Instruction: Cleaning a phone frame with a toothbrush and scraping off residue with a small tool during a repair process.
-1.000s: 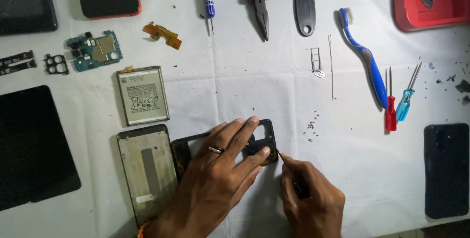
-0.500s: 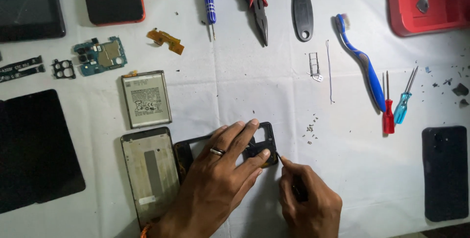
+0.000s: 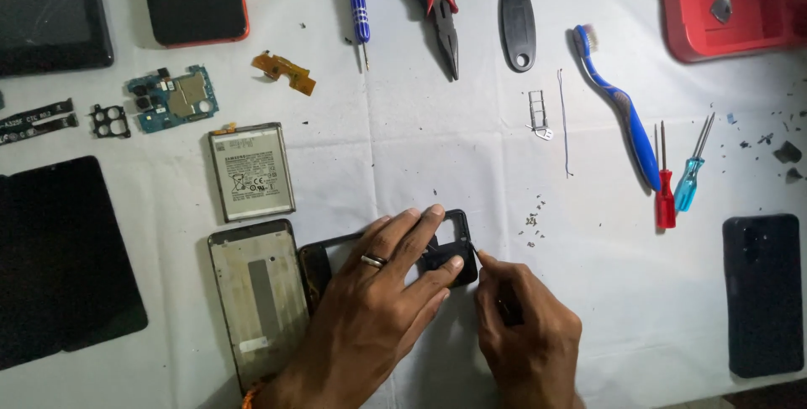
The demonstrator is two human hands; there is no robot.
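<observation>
While the left hand (image 3: 378, 308) presses flat, fingers spread, on the black phone frame (image 3: 450, 245), the right hand (image 3: 525, 333), at three o'clock, fingers closed, grips a thin tool (image 3: 477, 251) touching the frame's edge.

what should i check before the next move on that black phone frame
1. Frame held down: left hand lies flat across the black phone frame: ok.
2. Tool gripped: right hand pinches a thin tool: ok.
3. Tip placement: at the frame's right edge; exact contact cannot tell.
4. Loose screws lie apart from the hands on the white cloth: ok.
5. Battery lies away from the tool: ok.
</observation>
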